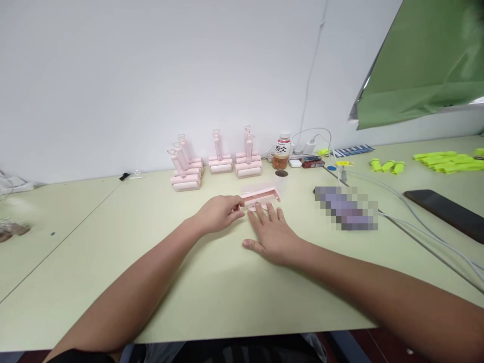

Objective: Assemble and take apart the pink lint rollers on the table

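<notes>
The left hand (218, 213) hides one end of the pink case (264, 193); the right hand (275, 236) partly covers its near side. Pixels mask a purplish item (346, 208). The view's right edge crops the dark slab (446, 213) and green sheet (427, 65). Brown things (15, 229) at left are blurred.

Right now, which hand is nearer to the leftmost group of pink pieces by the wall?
Left. The left hand is in front of the leftmost pink group, slightly to its right; the right hand lies farther right, closer to the person.

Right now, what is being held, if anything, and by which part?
Left hand pinches the pink casing at its left end; right hand rests at its near side.
</notes>
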